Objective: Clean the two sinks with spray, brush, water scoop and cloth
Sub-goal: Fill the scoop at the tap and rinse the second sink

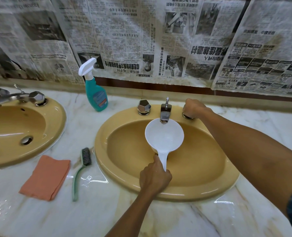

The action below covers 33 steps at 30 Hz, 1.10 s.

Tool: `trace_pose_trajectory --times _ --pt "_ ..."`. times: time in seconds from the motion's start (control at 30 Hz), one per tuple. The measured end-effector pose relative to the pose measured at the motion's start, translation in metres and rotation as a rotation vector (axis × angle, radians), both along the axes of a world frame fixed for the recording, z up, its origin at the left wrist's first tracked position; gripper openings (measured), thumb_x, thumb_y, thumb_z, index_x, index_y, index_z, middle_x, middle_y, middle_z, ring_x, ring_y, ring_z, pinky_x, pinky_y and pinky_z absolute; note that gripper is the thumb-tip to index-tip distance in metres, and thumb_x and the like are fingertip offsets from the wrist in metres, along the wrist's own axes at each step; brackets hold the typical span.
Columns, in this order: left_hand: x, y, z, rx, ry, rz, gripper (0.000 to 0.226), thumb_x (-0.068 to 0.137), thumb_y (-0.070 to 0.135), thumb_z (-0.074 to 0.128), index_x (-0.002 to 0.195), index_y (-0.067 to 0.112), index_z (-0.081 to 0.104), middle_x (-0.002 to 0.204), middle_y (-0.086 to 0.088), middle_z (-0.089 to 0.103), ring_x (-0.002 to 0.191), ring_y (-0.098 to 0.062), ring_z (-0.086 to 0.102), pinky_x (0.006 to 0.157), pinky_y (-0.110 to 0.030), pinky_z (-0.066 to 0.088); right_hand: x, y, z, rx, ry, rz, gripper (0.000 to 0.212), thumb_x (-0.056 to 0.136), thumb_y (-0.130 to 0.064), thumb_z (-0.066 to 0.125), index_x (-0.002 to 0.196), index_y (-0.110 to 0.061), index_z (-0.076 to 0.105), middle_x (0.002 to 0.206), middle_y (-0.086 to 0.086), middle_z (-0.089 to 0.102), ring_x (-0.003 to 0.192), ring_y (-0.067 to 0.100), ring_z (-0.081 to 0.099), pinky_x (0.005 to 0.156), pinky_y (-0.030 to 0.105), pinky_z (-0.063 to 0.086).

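Note:
Two mustard-yellow sinks sit in a marble counter: the right sink (pixel 201 171) in front of me, the left sink (pixel 13 134) at the far left. My left hand (pixel 154 178) grips the handle of a white water scoop (pixel 164 137), whose bowl sits under the chrome spout (pixel 164 113). My right hand (pixel 194 107) is closed over the right tap knob, which it hides. A teal spray bottle (pixel 96 94) stands upright between the sinks. A green-handled brush (pixel 81 171) and a folded orange cloth (pixel 46 177) lie on the counter.
The right sink's left tap knob (pixel 143 106) is a faceted chrome piece. The left sink has its own chrome faucet (pixel 16 97) and drain (pixel 26 140). Newspaper sheets (pixel 141 40) cover the wall behind. The marble counter (pixel 93 216) shows wet glints near the brush.

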<state>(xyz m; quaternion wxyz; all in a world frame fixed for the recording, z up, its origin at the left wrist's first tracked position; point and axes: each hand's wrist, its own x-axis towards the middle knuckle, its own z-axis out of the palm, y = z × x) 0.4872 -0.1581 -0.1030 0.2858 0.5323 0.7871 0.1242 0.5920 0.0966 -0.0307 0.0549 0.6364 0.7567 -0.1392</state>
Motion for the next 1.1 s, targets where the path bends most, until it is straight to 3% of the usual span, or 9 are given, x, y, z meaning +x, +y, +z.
trace_pose_trajectory --times 0.3,0.63,0.83,1.1 --pt "0.000 0.000 0.000 0.011 0.012 -0.015 0.031 0.087 0.025 0.046 0.116 0.018 0.037 0.089 -0.001 0.059 0.081 -0.028 0.060 0.070 -0.033 0.044 -0.004 0.000 -0.010 0.035 -0.005 0.008 0.016 0.094 -0.012 0.051 0.109 -0.013 0.049 0.102 0.009 0.051 0.092 0.027 0.052 0.064 0.033 0.039" --pt "0.001 0.001 -0.002 0.015 0.018 -0.018 0.029 0.089 0.028 0.046 0.116 0.017 0.038 0.098 -0.004 0.063 0.088 -0.029 0.062 0.070 -0.034 0.041 0.003 0.014 -0.029 0.058 0.016 0.044 0.045 0.089 -0.006 0.054 0.133 -0.015 0.047 0.130 0.010 0.049 0.118 0.036 0.046 0.091 0.043 0.049" --pt "0.001 0.001 -0.001 0.011 0.018 -0.019 0.029 0.090 0.028 0.046 0.115 0.017 0.039 0.100 -0.004 0.064 0.089 -0.029 0.063 0.071 -0.034 0.043 0.004 0.018 -0.033 0.107 -0.019 0.107 0.048 0.088 -0.003 0.057 0.133 -0.017 0.048 0.126 0.009 0.053 0.113 0.034 0.049 0.089 0.041 0.050" --pt "0.000 0.001 -0.002 -0.011 0.011 -0.014 0.029 0.088 0.027 0.045 0.115 0.017 0.038 0.098 -0.005 0.063 0.088 -0.030 0.061 0.071 -0.034 0.043 0.009 0.026 -0.035 0.143 -0.065 0.190 0.041 0.085 -0.005 0.059 0.123 -0.021 0.057 0.118 0.005 0.061 0.104 0.028 0.056 0.073 0.031 0.045"
